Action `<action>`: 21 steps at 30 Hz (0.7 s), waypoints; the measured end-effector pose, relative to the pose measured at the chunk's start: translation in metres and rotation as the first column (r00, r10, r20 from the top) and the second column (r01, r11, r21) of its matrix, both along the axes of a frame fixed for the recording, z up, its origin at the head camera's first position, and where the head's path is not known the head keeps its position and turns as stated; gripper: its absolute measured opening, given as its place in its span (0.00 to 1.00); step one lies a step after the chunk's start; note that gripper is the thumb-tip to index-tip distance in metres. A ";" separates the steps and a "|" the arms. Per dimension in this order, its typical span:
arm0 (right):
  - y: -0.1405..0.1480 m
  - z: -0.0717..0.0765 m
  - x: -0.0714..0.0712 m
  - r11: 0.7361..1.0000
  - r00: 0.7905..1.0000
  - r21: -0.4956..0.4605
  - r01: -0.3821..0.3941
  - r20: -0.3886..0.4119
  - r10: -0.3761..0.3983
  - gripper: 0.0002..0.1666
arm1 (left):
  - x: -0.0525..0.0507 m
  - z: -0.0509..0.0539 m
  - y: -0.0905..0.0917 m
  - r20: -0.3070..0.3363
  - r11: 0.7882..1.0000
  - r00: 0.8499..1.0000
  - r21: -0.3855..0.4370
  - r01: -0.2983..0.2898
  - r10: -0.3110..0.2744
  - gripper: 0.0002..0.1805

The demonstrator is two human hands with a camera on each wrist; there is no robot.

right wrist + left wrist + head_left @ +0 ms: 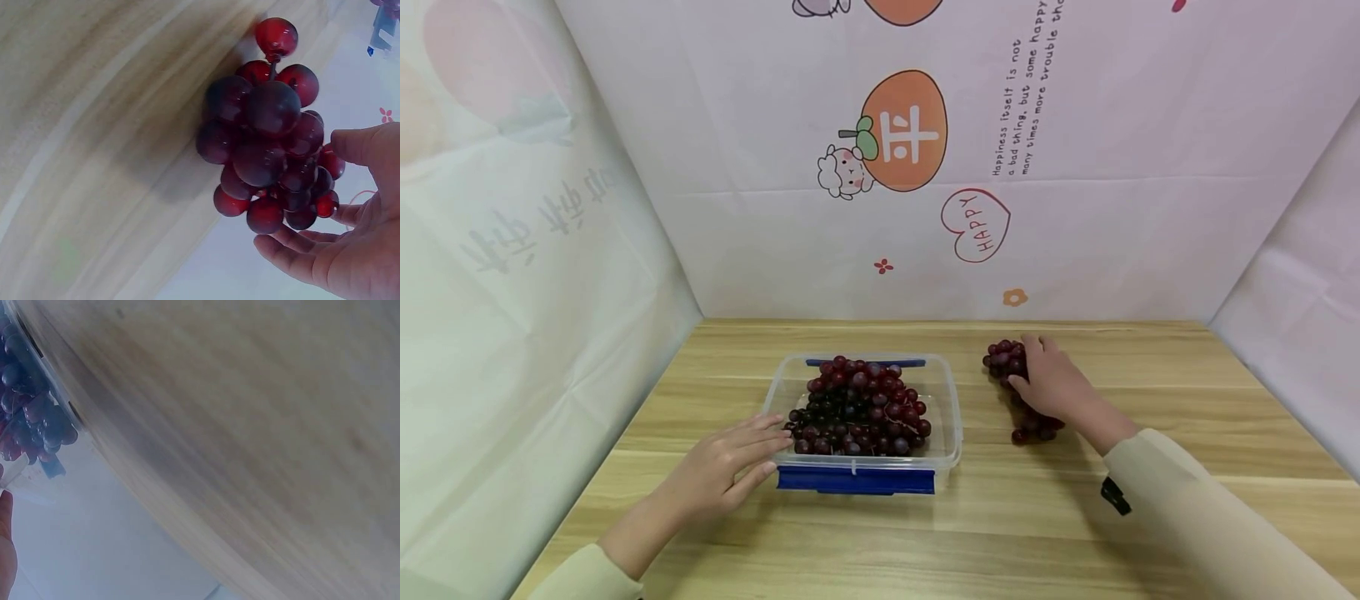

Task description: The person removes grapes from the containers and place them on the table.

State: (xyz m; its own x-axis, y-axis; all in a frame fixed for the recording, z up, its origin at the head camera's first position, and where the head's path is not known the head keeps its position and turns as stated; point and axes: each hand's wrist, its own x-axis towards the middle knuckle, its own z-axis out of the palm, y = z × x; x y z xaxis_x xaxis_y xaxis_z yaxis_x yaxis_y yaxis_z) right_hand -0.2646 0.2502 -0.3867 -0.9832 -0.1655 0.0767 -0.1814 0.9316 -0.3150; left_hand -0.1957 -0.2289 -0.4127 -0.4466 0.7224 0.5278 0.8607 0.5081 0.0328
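In the head view a clear plastic food container (957, 408) with blue latches stands left of centre, holding dark red and black grapes (861, 400). My left hand (722, 462) rests against its left side, fingers extended over the rim near the grapes. Further right, my right hand (1054, 382) grips a separate bunch of red grapes (1006, 360) at the tabletop, covering its middle. The right wrist view has the thumb on one side of this bunch (265, 150) and the fingers round the other. Only a sliver of the left hand (6, 544) enters the left wrist view.
A wood-grain table (880, 542) bears everything. Behind it hangs a white printed cloth (760, 250), and another white cloth (550, 333) closes off the left side. A small black item (1116, 496) is at the right sleeve.
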 end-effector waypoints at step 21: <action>-0.039 0.050 0.009 0.996 0.980 0.015 -0.087 -0.181 0.089 0.44 | -0.001 0.000 0.000 -0.005 1.000 1.000 -0.002 0.008 -0.008 0.18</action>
State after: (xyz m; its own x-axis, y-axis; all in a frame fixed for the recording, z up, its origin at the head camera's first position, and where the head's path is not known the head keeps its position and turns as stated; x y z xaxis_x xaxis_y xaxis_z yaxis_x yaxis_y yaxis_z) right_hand -0.2557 0.2112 -0.3368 -0.9347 -0.2521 0.2504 -0.3163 0.9116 -0.2627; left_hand -0.1966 -0.2289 -0.4125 -0.4382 0.7269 0.5288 0.8649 0.5012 0.0277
